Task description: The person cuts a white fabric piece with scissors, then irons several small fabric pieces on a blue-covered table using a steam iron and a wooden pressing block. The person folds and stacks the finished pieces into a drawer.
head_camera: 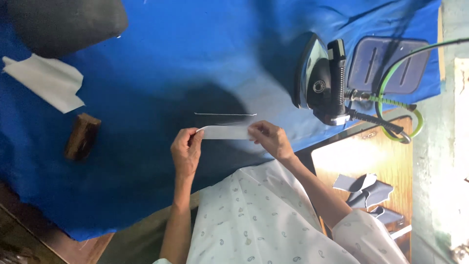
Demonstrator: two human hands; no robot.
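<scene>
White strip [225,132] pinched between both hands.

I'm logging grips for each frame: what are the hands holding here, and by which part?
Both hold a white fabric strip by its ends: left hand one end, right hand the other.

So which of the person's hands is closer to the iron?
The right hand. It holds the white strip's end just below-left of the iron; the left hand holds the far end.

Your left hand [186,149] & right hand [270,139] are raised side by side, fingertips pinched, forearms angled inward, both palms facing away.
</scene>
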